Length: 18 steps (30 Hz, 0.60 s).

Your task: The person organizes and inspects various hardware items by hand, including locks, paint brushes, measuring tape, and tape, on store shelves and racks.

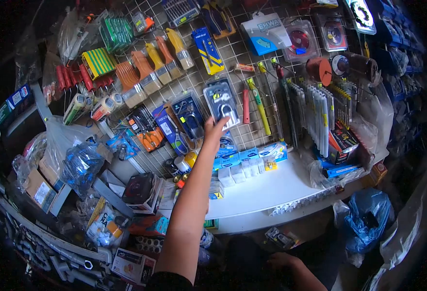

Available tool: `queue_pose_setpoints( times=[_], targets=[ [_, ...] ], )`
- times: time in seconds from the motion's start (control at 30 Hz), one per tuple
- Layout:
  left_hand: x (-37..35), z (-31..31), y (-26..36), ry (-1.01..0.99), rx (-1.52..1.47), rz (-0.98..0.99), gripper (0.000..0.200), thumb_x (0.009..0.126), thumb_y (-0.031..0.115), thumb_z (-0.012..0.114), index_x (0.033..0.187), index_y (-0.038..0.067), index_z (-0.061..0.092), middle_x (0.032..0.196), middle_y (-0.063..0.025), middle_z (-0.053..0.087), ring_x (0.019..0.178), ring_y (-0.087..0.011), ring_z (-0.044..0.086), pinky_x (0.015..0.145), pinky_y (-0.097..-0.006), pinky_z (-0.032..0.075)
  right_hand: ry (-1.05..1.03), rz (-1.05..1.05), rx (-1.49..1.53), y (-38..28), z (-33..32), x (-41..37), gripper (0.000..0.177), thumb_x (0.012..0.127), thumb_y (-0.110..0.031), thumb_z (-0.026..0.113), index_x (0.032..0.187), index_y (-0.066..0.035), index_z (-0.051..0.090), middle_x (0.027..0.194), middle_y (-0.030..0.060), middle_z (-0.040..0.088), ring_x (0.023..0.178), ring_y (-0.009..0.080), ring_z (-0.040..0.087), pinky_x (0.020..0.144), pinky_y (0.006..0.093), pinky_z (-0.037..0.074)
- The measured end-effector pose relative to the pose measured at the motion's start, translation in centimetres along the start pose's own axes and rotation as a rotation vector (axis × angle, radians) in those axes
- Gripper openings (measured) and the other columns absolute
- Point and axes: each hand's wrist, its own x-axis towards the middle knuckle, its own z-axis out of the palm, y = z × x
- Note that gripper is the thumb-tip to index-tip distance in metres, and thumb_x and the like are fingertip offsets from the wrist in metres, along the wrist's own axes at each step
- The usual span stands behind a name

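My left arm is stretched up toward a wire grid wall of hanging goods. My left hand is closed on the lower edge of a padlock in a clear blister pack, the thumb lying over its front. The pack overlaps the grid in this view. Just left of it hangs a dark blue carded pack, and to the right a red-handled tool and a yellow-green one. Low in the view, my right hand rests over my dark-clothed leg, its fingers mostly lost in shadow.
Paintbrushes hang at upper left, above paint rollers. A white shelf below the grid bears small boxes. Right of it stands a bundle of long white packs. A blue plastic bag sits lower right, grey pipe fittings lower left.
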Motion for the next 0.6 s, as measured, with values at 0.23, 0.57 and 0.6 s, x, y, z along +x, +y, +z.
queue_pose_setpoints(
  times=[0.23, 0.57, 0.6],
  targets=[
    [-3.9, -1.7, -0.1, -0.177, -0.4, -0.077, 0.039, 0.091, 0.011, 0.067, 0.128, 0.006, 0.054, 0.124, -0.0125, 0.063, 0.116, -0.0305, 0.061, 0.1, -0.0561, 0.05, 0.132, -0.234, -0.034, 5.3, 2.3, 5.3, 0.048, 0.094, -0.044, 0.062, 0.121, -0.005, 0.067, 0.114, 0.0178, 0.07, 0.099, 0.0311, 0.069, 0.085, 0.0443, 0.054],
    [-6.9, -0.8, 2.5, -0.404, -0.533, -0.068, 0.056, 0.093, 0.011, 0.052, 0.146, 0.005, 0.036, 0.139, -0.0255, 0.054, 0.126, -0.0493, 0.055, 0.101, -0.0654, 0.049, 0.207, -0.258, 0.076, 8.4, 3.4, 7.8, 0.052, 0.098, -0.047, 0.056, 0.132, -0.008, 0.061, 0.107, 0.0137, 0.073, 0.093, 0.0259, 0.071, 0.084, 0.0401, 0.054],
    [-7.0, -0.7, 2.7, -0.388, -0.526, -0.047, 0.057, 0.093, 0.011, 0.052, 0.147, 0.006, 0.035, 0.139, -0.0253, 0.054, 0.126, -0.0493, 0.055, 0.101, -0.0651, 0.05, 0.237, -0.276, 0.148, 8.4, 3.7, 7.6, 0.053, 0.098, -0.046, 0.057, 0.134, -0.007, 0.059, 0.11, 0.0136, 0.072, 0.094, 0.0264, 0.07, 0.085, 0.0403, 0.054]
  ],
)
